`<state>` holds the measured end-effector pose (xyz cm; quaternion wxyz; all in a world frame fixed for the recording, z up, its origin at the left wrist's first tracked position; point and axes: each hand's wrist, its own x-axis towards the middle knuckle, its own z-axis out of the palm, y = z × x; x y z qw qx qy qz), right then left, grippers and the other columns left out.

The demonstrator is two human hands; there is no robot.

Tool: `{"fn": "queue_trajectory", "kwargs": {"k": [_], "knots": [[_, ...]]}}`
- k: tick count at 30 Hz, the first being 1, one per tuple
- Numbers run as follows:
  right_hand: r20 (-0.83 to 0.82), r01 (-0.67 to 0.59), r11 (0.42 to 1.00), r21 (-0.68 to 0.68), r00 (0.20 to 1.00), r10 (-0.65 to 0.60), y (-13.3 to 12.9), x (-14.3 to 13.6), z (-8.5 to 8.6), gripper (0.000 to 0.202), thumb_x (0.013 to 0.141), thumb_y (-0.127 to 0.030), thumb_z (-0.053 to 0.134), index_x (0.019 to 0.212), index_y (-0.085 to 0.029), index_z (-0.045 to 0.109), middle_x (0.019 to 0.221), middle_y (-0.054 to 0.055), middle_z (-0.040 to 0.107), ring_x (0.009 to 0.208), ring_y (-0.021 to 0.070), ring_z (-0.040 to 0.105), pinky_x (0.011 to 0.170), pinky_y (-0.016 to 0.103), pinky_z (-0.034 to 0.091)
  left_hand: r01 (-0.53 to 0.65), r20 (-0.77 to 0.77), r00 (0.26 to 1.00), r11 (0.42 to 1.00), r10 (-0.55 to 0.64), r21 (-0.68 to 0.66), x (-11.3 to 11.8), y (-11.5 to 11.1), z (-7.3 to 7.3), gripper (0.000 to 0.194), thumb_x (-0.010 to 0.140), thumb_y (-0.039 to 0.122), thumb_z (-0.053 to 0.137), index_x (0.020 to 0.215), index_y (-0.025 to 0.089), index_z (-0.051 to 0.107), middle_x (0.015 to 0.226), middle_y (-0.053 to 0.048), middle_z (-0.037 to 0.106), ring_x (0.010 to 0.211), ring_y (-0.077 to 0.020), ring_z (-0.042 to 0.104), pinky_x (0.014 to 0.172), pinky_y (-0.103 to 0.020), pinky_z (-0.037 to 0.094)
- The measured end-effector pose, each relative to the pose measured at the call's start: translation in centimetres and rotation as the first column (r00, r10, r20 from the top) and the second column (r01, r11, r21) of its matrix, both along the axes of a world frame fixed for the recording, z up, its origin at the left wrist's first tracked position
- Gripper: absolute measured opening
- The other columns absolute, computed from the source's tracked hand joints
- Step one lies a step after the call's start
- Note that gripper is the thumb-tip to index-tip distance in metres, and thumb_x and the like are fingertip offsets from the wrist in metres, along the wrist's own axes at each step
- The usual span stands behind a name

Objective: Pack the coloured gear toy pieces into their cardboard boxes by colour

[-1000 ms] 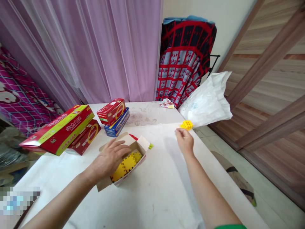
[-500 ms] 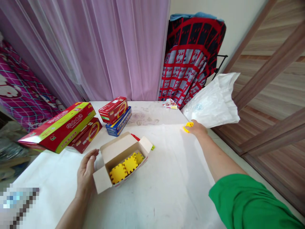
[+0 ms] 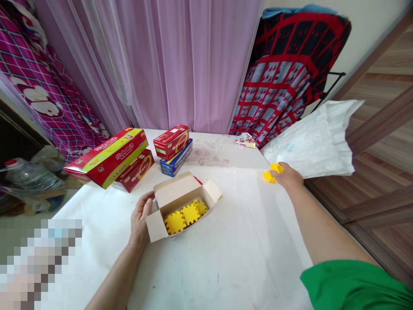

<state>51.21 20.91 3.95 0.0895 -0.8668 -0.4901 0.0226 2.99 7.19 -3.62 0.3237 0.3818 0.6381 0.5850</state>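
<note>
An open carton [image 3: 176, 189] with its flaps spread stands on the white-covered table, and yellow notched pieces [image 3: 175, 222] lie inside it. My left hand [image 3: 142, 217] rests against the carton's left side, fingers behind the left flap and partly hidden. Out at the table's right edge, my right hand [image 3: 286, 173] grips yellow pieces [image 3: 272, 173] between thumb and fingers. Just beyond that hand is a white plastic bag [image 3: 319, 142]. Something red and a bit of green show behind the carton.
A long red and yellow box [image 3: 108, 157] lies on a red box [image 3: 134, 172] at the left. Another red box [image 3: 171, 141] sits on a blue box [image 3: 177, 159]. A crumpled wrapper [image 3: 245, 140] is at the far edge. A water bottle [image 3: 30, 174] stands beyond the table's left side.
The view has swung left, so the table items appear farther right. More of the yellow pieces in my right hand shows. My left hand stays at the carton.
</note>
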Motion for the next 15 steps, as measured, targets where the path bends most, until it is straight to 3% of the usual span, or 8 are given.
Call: {"fn": "queue_trajectory", "kwargs": {"k": [2, 4, 6, 8, 10, 15], "knots": [[-0.092, -0.050, 0.990, 0.133, 0.994, 0.063, -0.7, -1.3, 0.6, 0.058, 0.078, -0.045, 0.061, 0.130, -0.019, 0.056, 0.110, 0.013, 0.069, 0.098, 0.0272, 0.065, 0.082, 0.036, 0.050, 0.002, -0.007, 1.000, 1.000, -0.002, 0.007, 0.0, 0.1, -0.2, 0.054, 0.075, 0.063, 0.056, 0.108, 0.020, 0.064, 0.114, -0.007, 0.068, 0.109, -0.0255, 0.060, 0.094, -0.035, 0.046], [-0.236, -0.137, 0.953, 0.271, 0.950, 0.204, -2.0, -3.7, 1.2, 0.058, 0.075, -0.045, 0.064, 0.127, -0.018, 0.059, 0.109, 0.011, 0.070, 0.095, 0.0251, 0.066, 0.082, 0.035, 0.051, 0.009, -0.017, 1.000, 1.000, -0.009, 0.011, 0.0, 0.1, -0.4, 0.052, 0.077, 0.061, 0.055, 0.109, 0.021, 0.064, 0.114, -0.006, 0.068, 0.108, -0.0250, 0.061, 0.093, -0.035, 0.046], [-0.397, -0.241, 0.888, 0.392, 0.827, 0.399, -4.0, -7.2, 1.7, 0.061, 0.074, -0.046, 0.065, 0.127, -0.017, 0.058, 0.109, 0.010, 0.070, 0.092, 0.0224, 0.066, 0.082, 0.035, 0.051, 0.018, -0.028, 0.999, 1.000, -0.018, 0.012, -0.1, 0.2, -0.6, 0.049, 0.079, 0.058, 0.054, 0.109, 0.021, 0.064, 0.113, -0.006, 0.069, 0.107, -0.0247, 0.061, 0.094, -0.035, 0.046], [-0.501, -0.365, 0.803, 0.471, 0.638, 0.585, -6.6, -11.4, 2.1, 0.059, 0.076, -0.045, 0.064, 0.129, -0.020, 0.057, 0.111, 0.008, 0.070, 0.094, 0.0206, 0.066, 0.086, 0.035, 0.051, 0.026, -0.039, 0.999, 1.000, -0.025, 0.013, -0.2, 0.1, -0.7, 0.047, 0.080, 0.056, 0.053, 0.109, 0.021, 0.064, 0.111, -0.006, 0.069, 0.107, -0.0249, 0.061, 0.095, -0.036, 0.046], [-0.521, -0.480, 0.731, 0.485, 0.512, 0.682, -9.3, -15.7, 2.3, 0.056, 0.077, -0.041, 0.063, 0.129, -0.022, 0.056, 0.117, 0.006, 0.069, 0.102, 0.0207, 0.065, 0.090, 0.034, 0.050, 0.034, -0.049, 0.998, 0.999, -0.033, 0.019, -0.2, 0.1, -0.9, 0.047, 0.081, 0.055, 0.052, 0.110, 0.021, 0.063, 0.111, -0.006, 0.069, 0.107, -0.0251, 0.061, 0.096, -0.037, 0.046], [-0.290, -0.637, 0.719, 0.278, 0.658, 0.695, -13.6, -23.2, 2.0, 0.054, 0.077, -0.030, 0.064, 0.130, -0.027, 0.058, 0.123, 0.006, 0.067, 0.109, 0.0224, 0.063, 0.095, 0.034, 0.047, 0.040, -0.078, 0.996, 0.998, -0.036, 0.052, -0.2, 0.4, -1.5, 0.045, 0.083, 0.051, 0.050, 0.113, 0.020, 0.062, 0.115, -0.007, 0.068, 0.109, -0.0249, 0.062, 0.098, -0.038, 0.046]]}}
